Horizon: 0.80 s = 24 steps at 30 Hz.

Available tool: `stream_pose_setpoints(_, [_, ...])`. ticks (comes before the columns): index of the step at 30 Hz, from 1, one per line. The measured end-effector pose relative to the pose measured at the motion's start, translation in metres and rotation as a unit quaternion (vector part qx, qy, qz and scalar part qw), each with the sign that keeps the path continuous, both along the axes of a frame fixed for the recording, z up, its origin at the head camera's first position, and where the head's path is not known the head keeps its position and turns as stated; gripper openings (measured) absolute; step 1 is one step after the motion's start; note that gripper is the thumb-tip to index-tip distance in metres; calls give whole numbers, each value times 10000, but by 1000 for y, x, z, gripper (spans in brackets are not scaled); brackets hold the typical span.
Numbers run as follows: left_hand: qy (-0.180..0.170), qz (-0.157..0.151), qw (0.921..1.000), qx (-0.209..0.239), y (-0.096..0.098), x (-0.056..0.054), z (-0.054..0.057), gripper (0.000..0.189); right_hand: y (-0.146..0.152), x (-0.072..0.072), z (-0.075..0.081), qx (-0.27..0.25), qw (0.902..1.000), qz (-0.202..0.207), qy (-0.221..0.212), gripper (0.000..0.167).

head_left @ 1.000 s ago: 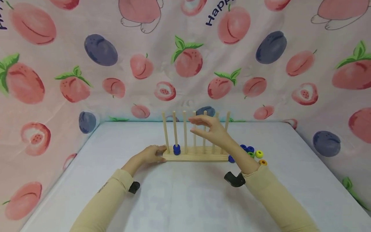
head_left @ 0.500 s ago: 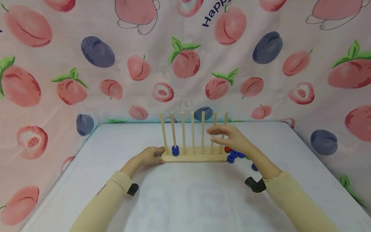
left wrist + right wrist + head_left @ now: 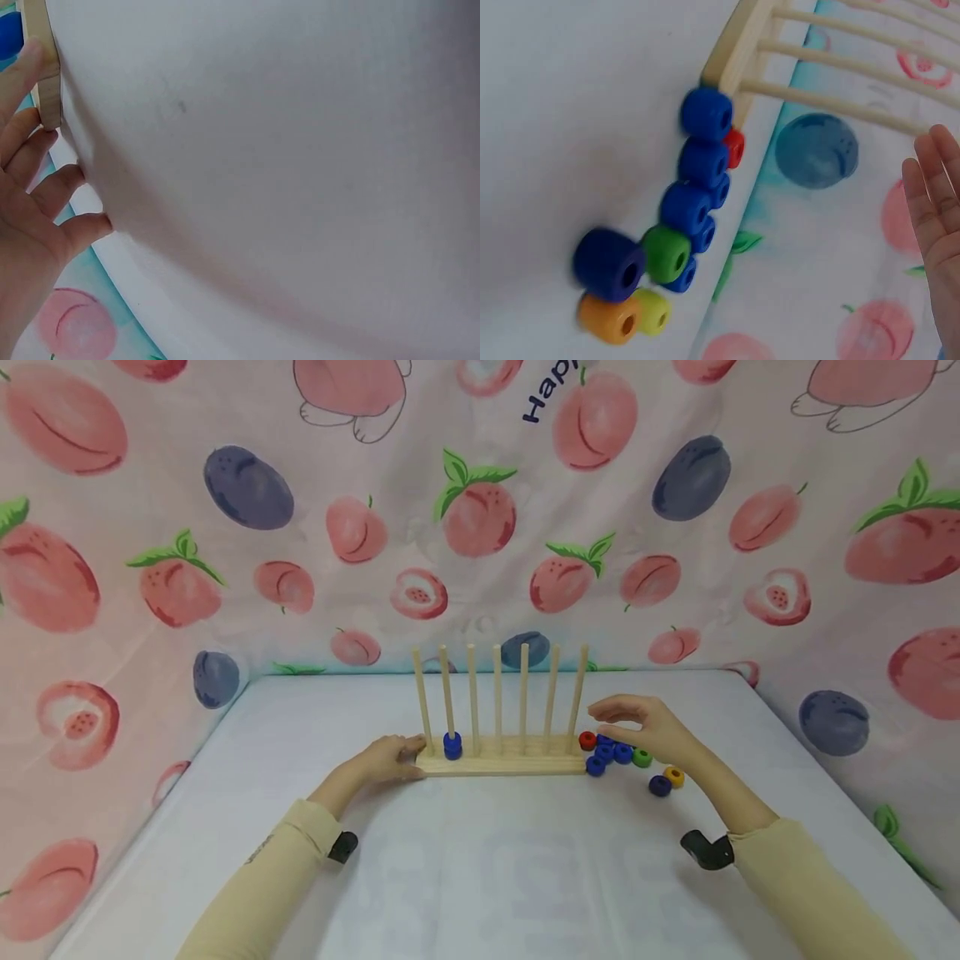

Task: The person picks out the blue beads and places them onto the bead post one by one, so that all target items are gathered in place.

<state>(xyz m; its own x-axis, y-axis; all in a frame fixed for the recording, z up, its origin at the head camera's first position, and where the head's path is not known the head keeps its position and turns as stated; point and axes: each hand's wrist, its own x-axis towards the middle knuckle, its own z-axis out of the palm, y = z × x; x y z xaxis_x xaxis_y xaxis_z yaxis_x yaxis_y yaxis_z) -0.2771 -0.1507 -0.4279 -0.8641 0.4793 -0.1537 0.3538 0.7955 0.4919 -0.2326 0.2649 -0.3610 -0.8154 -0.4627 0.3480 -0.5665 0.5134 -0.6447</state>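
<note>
A wooden peg rack [image 3: 501, 764] stands on the white table, its upright rods in a row. My left hand [image 3: 386, 760] grips the rack's left end, with fingers against the base, also seen in the left wrist view, where the hand [image 3: 34, 199] lies at the base's corner [image 3: 49, 97]. Two blue beads [image 3: 452, 746] are stacked on the second rod from the left. My right hand [image 3: 651, 727] holds nothing, its fingers extended and slightly bent above the loose beads. In the right wrist view, the right hand [image 3: 937, 202] appears near the tip of an end rod [image 3: 840, 105].
By the rack's right end lie several blue beads [image 3: 686, 206], a red bead [image 3: 587, 741], a green bead [image 3: 666, 253] and a yellow bead [image 3: 654, 311]. A dark blue bead [image 3: 660, 786] and an orange bead [image 3: 674, 776] sit nearer the front. Fruit-printed cloth [image 3: 480, 518] rises behind the table.
My right hand has moved right and down from in front of the rods to above the loose beads, uncovering more of the rack. The left hand stays at the rack's end.
</note>
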Motion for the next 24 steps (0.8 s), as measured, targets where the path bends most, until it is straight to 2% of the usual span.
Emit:
stream_pose_setpoints(6, [-49,77,10000,-23,-2,1,-2,64,18,0,-7,221,9992,-320,13,25])
stream_pose_setpoints(13, [-66,106,9999,23,-2,2,0,62,37,-8,-15,810,9942,-681,-206,27])
stream_pose_setpoints(19, [-20,32,10000,49,-2,2,0,62,58,-18,-29,1096,9897,-819,-416,31])
stream_pose_setpoints(24, [-3,1,10000,-8,-1,0,2,61,70,-23,-34,1170,9868,-866,-715,36])
